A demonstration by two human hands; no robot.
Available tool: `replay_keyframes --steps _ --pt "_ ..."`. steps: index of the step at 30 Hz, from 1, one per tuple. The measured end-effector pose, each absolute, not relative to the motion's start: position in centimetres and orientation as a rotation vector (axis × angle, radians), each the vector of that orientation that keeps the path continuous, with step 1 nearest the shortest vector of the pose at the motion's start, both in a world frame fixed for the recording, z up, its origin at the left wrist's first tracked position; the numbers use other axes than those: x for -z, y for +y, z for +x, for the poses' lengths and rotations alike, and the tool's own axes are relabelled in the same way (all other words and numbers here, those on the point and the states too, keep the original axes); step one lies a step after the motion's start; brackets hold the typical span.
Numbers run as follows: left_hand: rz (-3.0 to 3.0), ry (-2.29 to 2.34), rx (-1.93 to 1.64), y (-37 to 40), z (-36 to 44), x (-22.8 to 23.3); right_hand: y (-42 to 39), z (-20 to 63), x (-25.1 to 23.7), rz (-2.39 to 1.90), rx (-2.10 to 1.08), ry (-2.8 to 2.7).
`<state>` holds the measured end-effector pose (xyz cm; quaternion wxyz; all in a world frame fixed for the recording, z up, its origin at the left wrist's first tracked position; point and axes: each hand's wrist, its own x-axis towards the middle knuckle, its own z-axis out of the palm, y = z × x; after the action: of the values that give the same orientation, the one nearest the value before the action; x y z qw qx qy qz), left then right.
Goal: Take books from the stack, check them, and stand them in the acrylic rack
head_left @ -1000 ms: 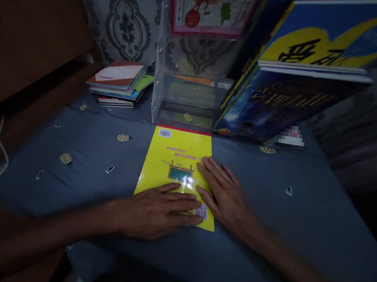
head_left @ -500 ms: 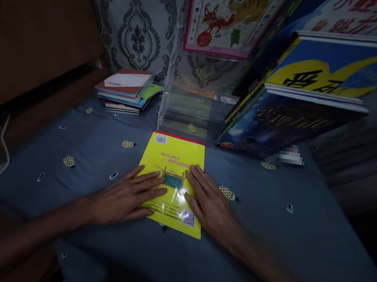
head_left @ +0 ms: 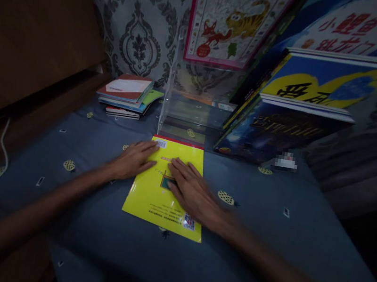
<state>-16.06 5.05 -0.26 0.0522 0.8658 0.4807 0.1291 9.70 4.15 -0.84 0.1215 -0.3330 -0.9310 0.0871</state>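
Note:
A thin yellow booklet [head_left: 151,197] with a red top strip lies flat on the blue patterned cloth [head_left: 260,228]. My left hand [head_left: 133,160] rests at the booklet's upper left corner, fingers spread over its edge near the barcode. My right hand [head_left: 191,191] lies flat on the middle of the cover, hiding the small green picture. Both palms press down; neither hand grasps anything.
A clear acrylic stand [head_left: 193,113] sits just behind the booklet. Large picture books [head_left: 297,110] lean at the right, a small stack of books [head_left: 127,95] lies at the back left. An animal poster [head_left: 232,19] hangs on the patterned wall. A white cable [head_left: 3,150] runs at the left.
Both hands slid farther up the booklet: the left went from the lower edge to the upper left corner, the right moved onto the centre. The camera view tilted up a little.

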Motion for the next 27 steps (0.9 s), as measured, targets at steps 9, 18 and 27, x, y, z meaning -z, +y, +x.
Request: replay_keyframes --steps 9,18,27 --pt "2.696 1.527 -0.604 8.3 -16.5 2.3 9.3 4.6 1.1 -1.029 -0.308 -2.680" --pt "2.688 1.524 -0.594 8.4 -16.6 2.3 10.1 13.1 2.1 -1.235 -0.298 -2.564" --pt "2.708 1.317 -0.517 5.3 -17.3 0.3 9.8 12.7 2.8 -1.215 -0.239 -2.549"
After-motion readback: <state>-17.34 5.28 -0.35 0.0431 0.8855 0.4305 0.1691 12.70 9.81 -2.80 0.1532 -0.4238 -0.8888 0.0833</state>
